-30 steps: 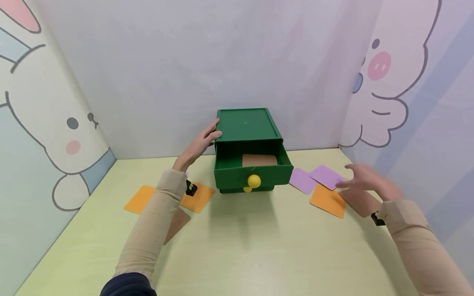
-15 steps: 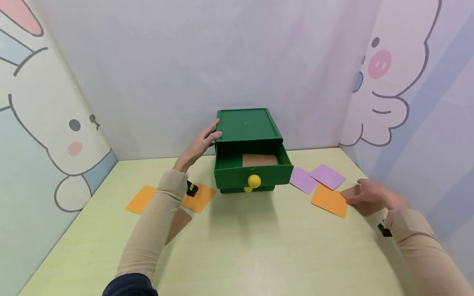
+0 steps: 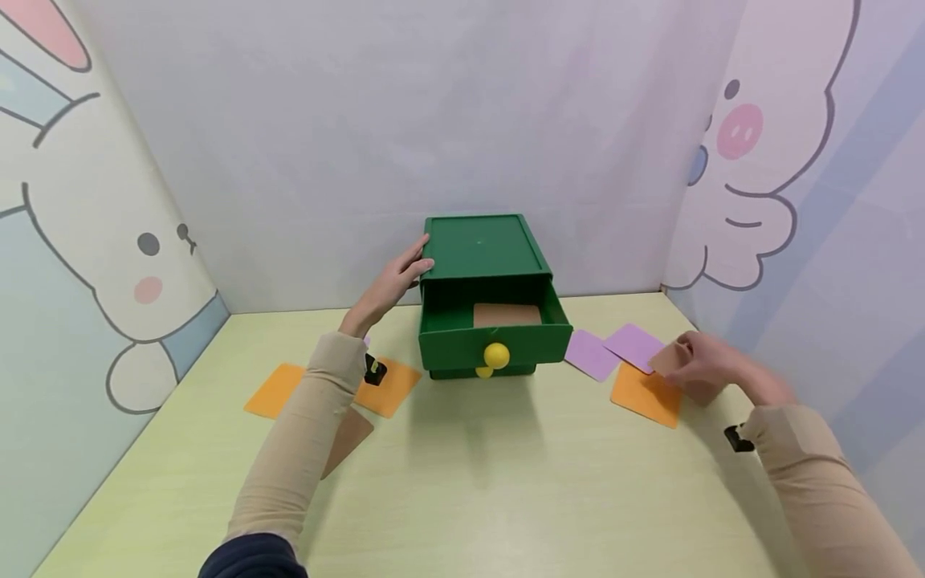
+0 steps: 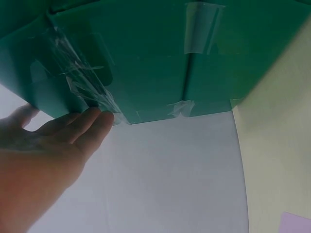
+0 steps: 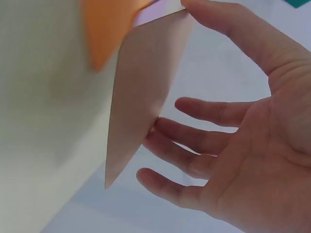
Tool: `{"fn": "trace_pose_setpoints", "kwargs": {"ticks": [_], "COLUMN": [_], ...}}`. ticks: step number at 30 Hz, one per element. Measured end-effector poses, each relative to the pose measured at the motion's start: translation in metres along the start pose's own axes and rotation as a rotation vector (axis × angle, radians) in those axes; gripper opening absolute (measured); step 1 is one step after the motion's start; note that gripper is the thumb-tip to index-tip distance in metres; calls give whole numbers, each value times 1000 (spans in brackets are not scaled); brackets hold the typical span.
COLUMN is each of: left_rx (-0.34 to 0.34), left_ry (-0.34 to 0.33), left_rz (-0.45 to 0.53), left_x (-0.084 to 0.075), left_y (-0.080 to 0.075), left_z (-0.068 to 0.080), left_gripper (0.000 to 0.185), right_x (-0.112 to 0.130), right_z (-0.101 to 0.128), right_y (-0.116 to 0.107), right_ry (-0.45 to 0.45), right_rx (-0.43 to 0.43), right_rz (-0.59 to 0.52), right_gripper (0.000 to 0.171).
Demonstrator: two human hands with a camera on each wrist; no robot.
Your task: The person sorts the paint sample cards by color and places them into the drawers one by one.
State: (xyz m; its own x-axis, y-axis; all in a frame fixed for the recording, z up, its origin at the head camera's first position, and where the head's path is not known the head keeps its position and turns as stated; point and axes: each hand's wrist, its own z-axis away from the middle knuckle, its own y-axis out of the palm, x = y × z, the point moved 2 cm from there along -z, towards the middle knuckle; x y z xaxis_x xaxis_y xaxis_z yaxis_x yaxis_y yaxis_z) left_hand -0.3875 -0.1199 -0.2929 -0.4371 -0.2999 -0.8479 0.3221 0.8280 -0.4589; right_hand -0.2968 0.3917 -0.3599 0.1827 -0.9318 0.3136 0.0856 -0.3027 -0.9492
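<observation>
My left hand rests against the left side of a green two-drawer box, fingers fairly straight; the left wrist view shows the fingertips on its taped green side. The upper drawer is pulled out, with a yellow knob on its front and a brown card inside. At the right, my right hand holds another brown card by its edges between thumb and fingers, tilted up above the table. Below it lies an orange card.
Two purple cards lie right of the box. On the left are orange cards and a brown card, partly behind my left forearm. A pale curtain stands behind the table, with cartoon-printed walls at both sides.
My right hand came down onto the brown card at the far right, took hold of it and lifted it off the table, moving slightly left. The left hand stayed on the box.
</observation>
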Motion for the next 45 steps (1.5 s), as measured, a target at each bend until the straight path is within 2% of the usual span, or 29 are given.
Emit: {"fn": "trace_pose_setpoints", "kwargs": {"ticks": [4,12,20,24,30,40,43,45], "left_rx": [-7,13,37,39,40,41,34,24], "left_ry": [8,3,-3,-5,-6,-7,-8,-4], "left_rz": [4,23,11,19,30,29,38,37], "left_x": [3,2,-27,-31,-30,-28,-25,-17], "left_y": [0,0,2,1,-1,-4,-5,-5], "left_z": [-1,-2,10,13,12,14,13,10], "left_gripper": [62,62,62,62,62,63,63,62], "right_x": [32,92,146,168,199,253,268,278], "right_z": [-5,-12,-10,-9,-11,-21,-23,-25], "right_y": [-18,-50,-79,-90,-99,-100,-100,-99], "right_ry": [-98,-182,-248,-301,-372,-511,-554,-581], "right_rx": [-55,-49,-34,-35,-15,40,71,94], "right_rz": [0,-35,-84,-93,-88,-41,-36,-23], "right_gripper": [80,83,82,78,76,75,76,78]}}
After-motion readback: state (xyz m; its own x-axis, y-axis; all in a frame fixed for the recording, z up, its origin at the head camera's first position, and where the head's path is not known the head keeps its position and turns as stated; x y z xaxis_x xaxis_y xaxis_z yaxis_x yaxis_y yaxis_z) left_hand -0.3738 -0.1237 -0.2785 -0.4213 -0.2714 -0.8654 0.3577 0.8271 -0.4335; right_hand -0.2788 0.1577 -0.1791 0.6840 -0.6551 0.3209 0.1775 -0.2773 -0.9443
